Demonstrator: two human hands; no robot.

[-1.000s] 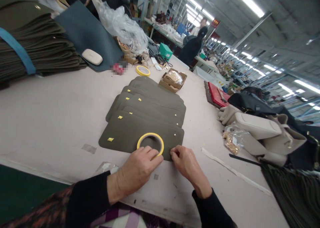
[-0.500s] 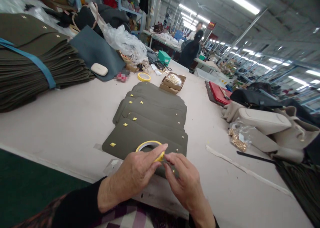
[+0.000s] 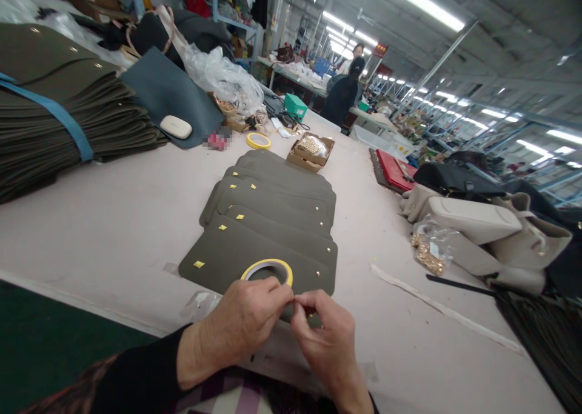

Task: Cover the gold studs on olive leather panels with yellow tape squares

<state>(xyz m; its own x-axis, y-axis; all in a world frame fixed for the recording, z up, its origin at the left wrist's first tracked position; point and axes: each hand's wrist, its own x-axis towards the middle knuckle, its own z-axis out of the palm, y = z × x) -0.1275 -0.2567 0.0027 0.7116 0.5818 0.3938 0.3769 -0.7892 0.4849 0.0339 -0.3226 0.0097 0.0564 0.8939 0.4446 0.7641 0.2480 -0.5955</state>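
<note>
My left hand (image 3: 243,320) is closed on a roll of yellow tape (image 3: 289,273), which stands tilted over the front olive-green panel (image 3: 261,247). Thumb and forefinger of my right hand (image 3: 325,335) pinch at the tape's end, touching my left fingertips; the bit between them is mostly hidden. Several such panels lie overlapped in a fanned row, with small yellow tape pieces (image 3: 199,264) on their left side and small metal studs (image 3: 317,274) on the right. Beneath my right fingers, part of a panel shows near the table's front edge.
A strapped stack of olive panels (image 3: 40,117) fills the left. Behind lie another tape roll (image 3: 259,140) and a cardboard box (image 3: 304,159) of gold-coloured parts. Beige bags (image 3: 473,220), a bag of gold chain (image 3: 427,253) and a pale strip (image 3: 441,307) are at right. People are farther back.
My right hand has moved left and toward me, from the panel's edge to the tape roll. My left fingers, stretched half a second ago, are now curled in against the right fingertips.
</note>
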